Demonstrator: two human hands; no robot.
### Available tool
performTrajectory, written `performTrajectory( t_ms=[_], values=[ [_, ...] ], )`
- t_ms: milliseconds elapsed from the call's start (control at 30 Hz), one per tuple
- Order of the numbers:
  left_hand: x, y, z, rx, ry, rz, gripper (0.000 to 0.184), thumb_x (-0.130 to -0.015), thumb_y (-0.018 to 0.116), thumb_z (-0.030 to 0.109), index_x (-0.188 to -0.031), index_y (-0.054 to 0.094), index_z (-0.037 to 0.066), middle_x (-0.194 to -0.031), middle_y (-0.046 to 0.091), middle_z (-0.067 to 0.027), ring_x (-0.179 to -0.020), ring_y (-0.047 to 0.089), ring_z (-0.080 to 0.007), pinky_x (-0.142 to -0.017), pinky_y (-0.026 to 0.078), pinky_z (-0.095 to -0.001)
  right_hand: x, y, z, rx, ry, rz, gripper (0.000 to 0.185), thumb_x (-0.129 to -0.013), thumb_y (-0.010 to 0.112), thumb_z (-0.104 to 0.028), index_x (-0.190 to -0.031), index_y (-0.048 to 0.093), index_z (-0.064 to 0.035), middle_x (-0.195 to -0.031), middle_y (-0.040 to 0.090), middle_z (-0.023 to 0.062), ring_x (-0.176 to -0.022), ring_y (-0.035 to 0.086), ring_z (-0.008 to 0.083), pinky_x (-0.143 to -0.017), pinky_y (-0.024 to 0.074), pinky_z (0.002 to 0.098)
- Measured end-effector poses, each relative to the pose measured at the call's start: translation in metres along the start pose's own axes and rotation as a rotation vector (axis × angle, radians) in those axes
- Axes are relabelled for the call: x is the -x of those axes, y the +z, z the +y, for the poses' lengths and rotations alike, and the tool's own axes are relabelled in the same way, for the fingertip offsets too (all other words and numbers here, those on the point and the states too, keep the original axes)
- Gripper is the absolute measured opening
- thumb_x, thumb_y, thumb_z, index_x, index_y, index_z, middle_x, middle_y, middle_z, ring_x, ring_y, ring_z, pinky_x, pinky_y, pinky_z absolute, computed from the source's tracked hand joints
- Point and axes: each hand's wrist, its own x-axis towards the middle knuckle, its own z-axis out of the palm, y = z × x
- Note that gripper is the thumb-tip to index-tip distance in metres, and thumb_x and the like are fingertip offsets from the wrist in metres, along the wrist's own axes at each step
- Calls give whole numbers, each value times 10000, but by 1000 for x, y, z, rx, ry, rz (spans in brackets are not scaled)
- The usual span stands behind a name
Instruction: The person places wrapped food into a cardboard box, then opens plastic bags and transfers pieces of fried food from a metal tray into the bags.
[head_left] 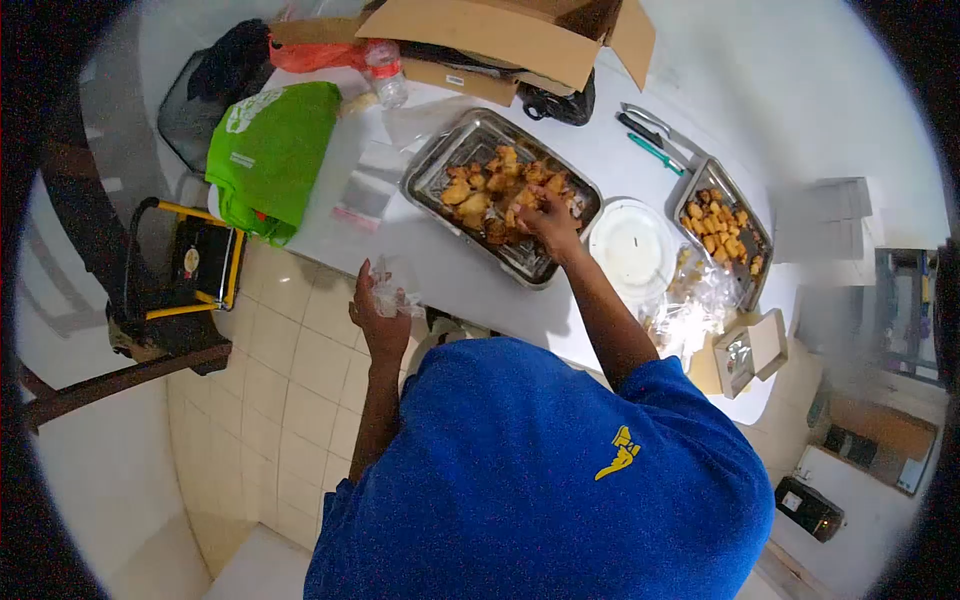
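My left hand (380, 318) is held out past the table's front edge, its fingers closed around a small clear plastic bag (396, 290). Over the large metal tray (445, 213), my right hand (550, 224) reaches down with its fingers bent onto the golden-brown fried pieces (470, 195). The fingertips pinch a fried piece, partly hidden by the hand. More fried pieces lie heaped around it in the tray.
A smaller metal tray (752, 290) of fried cubes stands right of a white round lid or plate (633, 250). Nearby are plastic bags (697, 300), a small open box (752, 352), knives (650, 150), a cardboard box (480, 45), a bottle (385, 72) and a green bag (270, 155).
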Motion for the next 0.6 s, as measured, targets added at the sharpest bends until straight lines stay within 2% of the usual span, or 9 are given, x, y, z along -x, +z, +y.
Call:
performTrajectory(
  t_ms=[33, 67, 167, 200, 333, 433, 533, 600],
  values=[
    [1, -2, 0, 1, 1, 2, 695, -770, 609, 103, -1375, 275, 174, -1143, 561, -49, -1132, 469, -257, -999, 131, -606, -3, 0, 7, 34, 5, -19, 546, -799, 684, -90, -1256, 396, -12, -949, 593, 48, -814, 571, 133, -716, 467, 242],
    [3, -3, -2, 3, 2, 3, 698, -766, 610, 101, -1375, 276, 173, -1142, 562, -51, -1134, 468, -257, -997, 132, -608, -7, 1, 16, -74, 23, 5, 550, -803, 681, -104, -1260, 386, -25, -899, 608, 48, -776, 570, 123, -682, 465, 233],
    [9, -2, -5, -3, 40, 21, 702, -741, 616, 90, -1365, 297, 136, -1136, 566, -80, -1111, 487, -263, -985, 186, -571, -33, 4, 37, -162, 32, 78, 550, -814, 670, -118, -1271, 374, -40, -924, 611, 56, -792, 577, 121, -690, 481, 238],
    [10, -3, -6, 9, 48, 12, 702, -736, 617, 84, -1362, 302, 123, -1138, 564, -88, -1101, 494, -266, -982, 208, -549, -30, 13, 15, -123, 57, 46, 559, -822, 661, -128, -1288, 362, -58, -984, 606, 61, -839, 588, 133, -739, 504, 266],
    [9, -4, -10, 24, 113, 35, 693, -721, 612, 45, -1348, 319, 79, -1148, 551, -134, -1059, 523, -282, -952, 296, -463, -45, 40, -14, -221, 43, 96, 546, -845, 628, -134, -1307, 347, -67, -1045, 592, 73, -903, 594, 157, -756, 505, 262],
    [3, -5, -15, 176, 88, -6, 694, -705, 604, 12, -1339, 327, 68, -1152, 540, -158, -1039, 531, -290, -935, 333, -431, -48, 47, -22, -249, 77, 102, 537, -867, 596, -151, -1328, 330, -75, -1082, 580, 77, -929, 595, 175, -764, 500, 266],
    [-3, -7, -9, 116, 158, 24, 694, -691, 595, -4, -1331, 335, 65, -1141, 542, -165, -1026, 534, -290, -927, 347, -435, -42, 47, -22, -273, 123, 99, 522, -886, 567, -175, -1339, 324, -79, -1118, 561, 75, -938, 597, 183, -769, 497, 276],
    [-9, -4, -12, 226, 139, -38, 706, -683, 602, 0, -1331, 332, 70, -1119, 549, -154, -1015, 536, -291, -938, 337, -436, -18, 42, -9, -302, 117, 78, 496, -891, 560, -192, -1325, 349, -76, -1136, 551, 68, -942, 597, 179, -754, 495, 276]
  ],
)
